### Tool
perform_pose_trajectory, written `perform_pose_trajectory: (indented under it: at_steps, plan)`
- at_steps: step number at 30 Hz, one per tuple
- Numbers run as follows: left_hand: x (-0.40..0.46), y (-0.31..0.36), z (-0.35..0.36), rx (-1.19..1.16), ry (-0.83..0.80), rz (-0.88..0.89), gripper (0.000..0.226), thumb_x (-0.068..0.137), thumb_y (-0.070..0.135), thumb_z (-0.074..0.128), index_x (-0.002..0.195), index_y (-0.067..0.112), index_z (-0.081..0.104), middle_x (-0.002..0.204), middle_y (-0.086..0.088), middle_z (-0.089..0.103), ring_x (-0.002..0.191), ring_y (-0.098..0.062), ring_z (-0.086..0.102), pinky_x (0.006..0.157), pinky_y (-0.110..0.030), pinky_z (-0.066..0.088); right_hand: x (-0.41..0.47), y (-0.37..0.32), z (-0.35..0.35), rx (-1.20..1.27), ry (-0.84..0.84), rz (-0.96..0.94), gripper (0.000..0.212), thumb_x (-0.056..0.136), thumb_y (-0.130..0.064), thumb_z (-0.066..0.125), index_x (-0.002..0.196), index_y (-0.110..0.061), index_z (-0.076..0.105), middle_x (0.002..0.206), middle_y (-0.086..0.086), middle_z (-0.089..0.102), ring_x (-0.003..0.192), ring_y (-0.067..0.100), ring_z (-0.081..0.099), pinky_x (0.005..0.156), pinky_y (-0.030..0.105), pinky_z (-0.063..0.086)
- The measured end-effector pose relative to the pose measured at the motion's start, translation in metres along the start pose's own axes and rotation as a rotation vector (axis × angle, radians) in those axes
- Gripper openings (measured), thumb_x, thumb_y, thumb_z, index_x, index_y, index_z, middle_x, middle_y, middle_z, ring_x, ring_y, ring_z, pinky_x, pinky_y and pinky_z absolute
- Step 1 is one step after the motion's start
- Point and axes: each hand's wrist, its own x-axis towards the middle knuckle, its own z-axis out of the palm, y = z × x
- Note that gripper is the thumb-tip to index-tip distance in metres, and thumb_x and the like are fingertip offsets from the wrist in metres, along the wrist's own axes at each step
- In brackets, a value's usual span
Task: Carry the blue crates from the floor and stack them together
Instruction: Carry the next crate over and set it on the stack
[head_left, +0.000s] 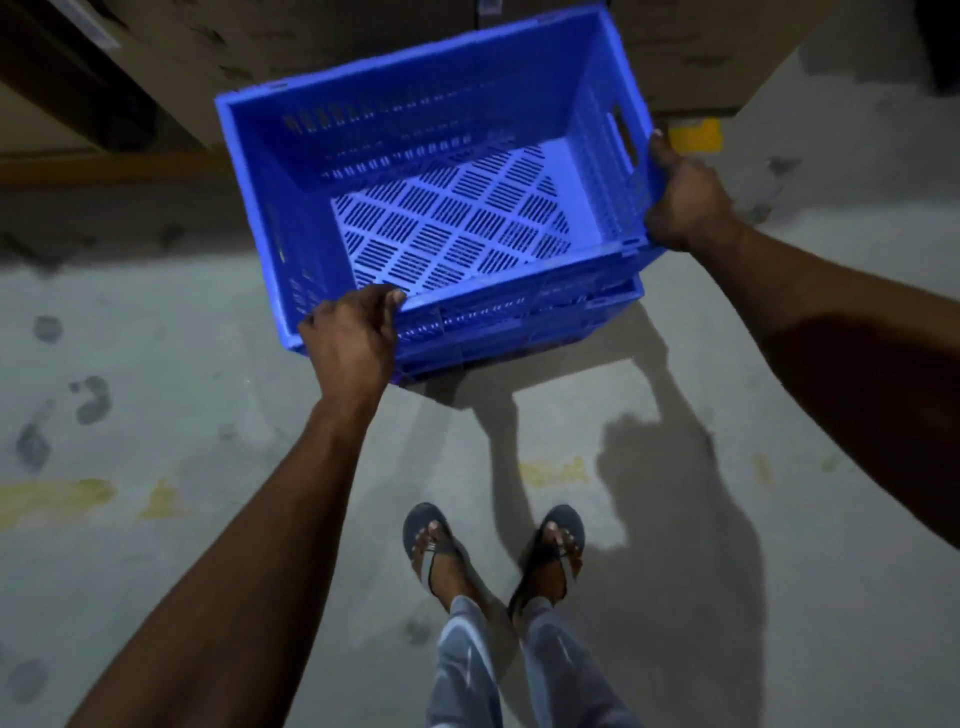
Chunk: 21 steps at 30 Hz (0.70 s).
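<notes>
Head view, top crate: a blue plastic crate (441, 171) with slotted walls and a perforated base, empty, open side up, tilted slightly and sitting over a second crate.
Head view, lower crate: a second blue crate (519, 332) shows only as a band of rim and wall under the near and right edges of the top one; whether the two are fully seated cannot be told.
Left grip: the left hand (350, 338) is closed over the near-left corner of the top crate's rim, fingers curled onto the near edge.
Right grip: the right hand (680, 202) is clamped on the right wall of the top crate, near the handle slot, thumb on the rim.
Floor: grey concrete floor (156, 395) with dark stains and worn yellow paint marks (54, 499); open floor lies left, right and near of the stack.
Far edge: cardboard boxes (727, 57) stand just behind the crates, closing off the far side.
Near edge: two feet in sandals (493, 545) stand apart from the stack, with the arms' shadow between.
</notes>
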Motion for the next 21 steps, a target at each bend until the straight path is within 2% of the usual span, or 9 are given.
perform_pose_trajectory:
  at_steps: [3,5,7,10,12,14,17,19,21]
  plan:
    - [0.03,-0.027,-0.001,0.15,0.013,0.029,0.053,0.103,0.064,0.042,0.105,0.025,0.078,0.099,-0.011,0.076,0.101,-0.038,0.065,0.1,-0.05,0.043,-0.015,0.003,0.008,0.012,0.023,0.03,0.096,0.071,-0.025,0.052,0.161,-0.025,0.02,0.134,0.03,0.056,0.117,0.05,0.057,0.098,0.045,0.048]
    - [0.047,-0.04,-0.004,0.172,0.031,0.05,0.064,0.1,0.072,0.041,0.112,0.02,0.077,0.122,-0.016,0.07,0.122,-0.039,0.057,0.103,-0.05,0.043,-0.018,0.01,0.013,0.011,0.038,0.03,0.104,0.061,-0.028,0.046,0.162,-0.023,0.018,0.134,0.029,0.058,0.117,0.049,0.058,0.097,0.047,0.049]
    - [0.061,-0.046,-0.005,0.218,0.049,0.126,0.06,0.101,0.068,0.046,0.123,0.019,0.073,0.147,-0.022,0.053,0.142,-0.042,0.041,0.111,-0.05,0.035,-0.016,0.011,0.014,-0.002,0.038,0.043,0.1,0.068,-0.024,0.054,0.162,-0.022,0.019,0.136,0.028,0.056,0.119,0.048,0.057,0.099,0.048,0.048]
    - [0.08,-0.051,-0.009,0.252,0.06,0.113,0.053,0.102,0.059,0.046,0.138,0.024,0.063,0.165,-0.022,0.029,0.153,-0.043,0.024,0.122,-0.049,0.02,-0.005,0.011,0.005,-0.056,0.063,0.069,0.091,0.082,-0.008,0.063,0.161,-0.023,0.02,0.134,0.032,0.054,0.12,0.05,0.056,0.098,0.051,0.048]
    - [0.088,-0.055,-0.013,0.066,0.035,-0.038,0.059,0.095,0.044,0.047,0.15,0.023,0.052,0.163,-0.024,0.032,0.147,-0.043,0.036,0.116,-0.046,0.033,0.003,0.015,-0.003,-0.086,0.065,0.07,0.091,0.082,-0.007,0.065,0.161,-0.023,0.022,0.134,0.034,0.053,0.119,0.051,0.056,0.099,0.053,0.048]
    - [0.082,-0.05,-0.016,-0.164,-0.022,-0.164,0.075,0.083,0.025,0.046,0.158,0.023,0.04,0.148,-0.023,0.054,0.124,-0.044,0.058,0.098,-0.044,0.048,0.008,0.019,-0.008,-0.106,0.072,0.048,0.09,0.081,-0.011,0.065,0.16,-0.021,0.024,0.135,0.035,0.053,0.119,0.052,0.056,0.102,0.053,0.046]
    - [0.056,-0.029,-0.01,-0.241,-0.061,-0.309,0.094,0.08,0.015,0.049,0.166,0.028,0.013,0.118,-0.022,0.069,0.099,-0.045,0.064,0.087,-0.048,0.052,0.002,0.014,-0.014,-0.078,0.1,0.033,0.093,0.071,-0.02,0.056,0.159,-0.019,0.027,0.138,0.03,0.053,0.12,0.051,0.055,0.104,0.052,0.044]
    - [0.054,-0.027,-0.009,-0.239,-0.071,-0.352,0.098,0.08,0.013,0.051,0.166,0.032,0.008,0.114,-0.019,0.069,0.099,-0.043,0.065,0.09,-0.048,0.052,-0.002,0.01,-0.014,-0.091,0.096,0.027,0.094,0.071,-0.019,0.056,0.16,-0.018,0.025,0.137,0.029,0.053,0.119,0.052,0.055,0.102,0.053,0.045]
    - [0.067,-0.037,-0.015,-0.197,-0.073,-0.315,0.1,0.075,0.019,0.049,0.166,0.034,0.01,0.12,-0.02,0.068,0.105,-0.044,0.064,0.092,-0.049,0.051,-0.009,0.011,-0.009,-0.113,0.07,0.022,0.103,0.06,-0.026,0.05,0.159,-0.016,0.025,0.128,0.032,0.059,0.111,0.053,0.06,0.096,0.056,0.05]
